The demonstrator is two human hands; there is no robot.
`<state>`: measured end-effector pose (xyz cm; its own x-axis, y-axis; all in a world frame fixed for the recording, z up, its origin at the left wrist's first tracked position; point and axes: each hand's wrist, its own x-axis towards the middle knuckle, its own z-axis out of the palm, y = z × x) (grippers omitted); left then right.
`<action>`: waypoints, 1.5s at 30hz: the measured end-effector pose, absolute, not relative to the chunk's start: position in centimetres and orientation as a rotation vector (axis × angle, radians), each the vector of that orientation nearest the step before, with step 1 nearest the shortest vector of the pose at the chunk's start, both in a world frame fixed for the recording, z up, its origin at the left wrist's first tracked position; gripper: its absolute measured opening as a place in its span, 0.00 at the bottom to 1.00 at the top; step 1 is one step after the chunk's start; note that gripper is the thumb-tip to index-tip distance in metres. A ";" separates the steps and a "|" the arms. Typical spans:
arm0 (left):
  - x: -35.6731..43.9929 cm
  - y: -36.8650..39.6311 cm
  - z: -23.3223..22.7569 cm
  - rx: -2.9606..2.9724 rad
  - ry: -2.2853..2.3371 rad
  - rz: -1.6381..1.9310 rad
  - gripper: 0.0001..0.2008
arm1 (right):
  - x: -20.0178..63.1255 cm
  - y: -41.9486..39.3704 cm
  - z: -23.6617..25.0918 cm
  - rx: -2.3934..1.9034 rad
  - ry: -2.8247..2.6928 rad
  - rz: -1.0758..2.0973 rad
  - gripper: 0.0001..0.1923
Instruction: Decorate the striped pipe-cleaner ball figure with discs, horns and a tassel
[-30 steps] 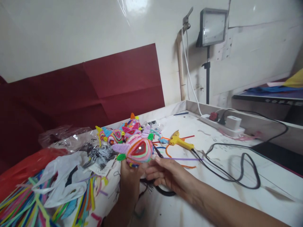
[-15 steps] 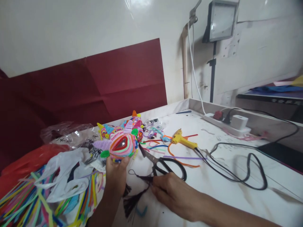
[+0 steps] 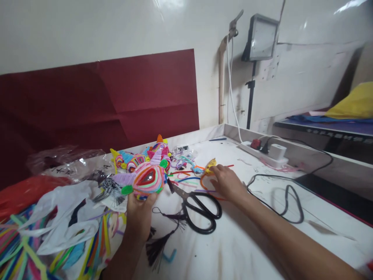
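Observation:
My left hand (image 3: 139, 213) holds up a multicoloured pipe-cleaner ornament (image 3: 145, 179) with a red centre, purple horns and green tips. My right hand (image 3: 229, 182) reaches forward and lies over the yellow glue gun (image 3: 210, 165), fingers curled around its handle, most of the gun hidden under it. Black scissors (image 3: 199, 208) lie on the white table between my hands. A black tassel (image 3: 159, 243) lies just below the ornament, beside my left wrist.
More pipe-cleaner ornaments (image 3: 136, 158) and loose cut pipe cleaners (image 3: 186, 177) lie behind. Plastic bags (image 3: 67, 217) and bundled pipe cleaners (image 3: 17, 249) fill the left. The glue gun's black cord (image 3: 287, 200) loops right toward a white power strip (image 3: 262, 153). A lamp (image 3: 260, 37) stands at the back.
My right hand left the tassel near the scissors and moved forward onto the glue gun. My left hand kept the ornament roughly in place.

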<state>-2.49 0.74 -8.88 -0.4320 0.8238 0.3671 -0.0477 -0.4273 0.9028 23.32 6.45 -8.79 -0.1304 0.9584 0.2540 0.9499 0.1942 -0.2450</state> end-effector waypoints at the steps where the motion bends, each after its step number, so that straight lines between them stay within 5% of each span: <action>1: -2.4 0.6 -8.8 1.179 1.141 1.888 0.27 | 23.8 7.2 -9.0 -1.881 -2.103 0.005 0.16; 8: -1.2 0.7 -9.3 1.130 0.954 1.891 0.31 | 25.5 9.5 -11.0 -2.109 -2.121 -0.082 0.16; 24: -1.3 1.6 -11.0 1.241 0.949 1.886 0.33 | 26.9 12.1 -9.2 -1.884 -2.106 -0.062 0.20; 33: -1.1 2.2 -11.2 1.138 1.075 1.928 0.32 | 28.6 11.6 -7.5 -1.204 -1.523 0.843 0.21; 45: -1.3 2.2 -11.2 1.154 1.141 1.922 0.30 | 29.1 11.1 -8.4 -1.207 -1.437 0.874 0.27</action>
<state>-1.31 2.18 -11.18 -0.4292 0.8246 0.3685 -0.0710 -0.4375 0.8964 29.13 11.14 -8.38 0.0236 0.9691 0.2455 0.2276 0.2339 -0.9452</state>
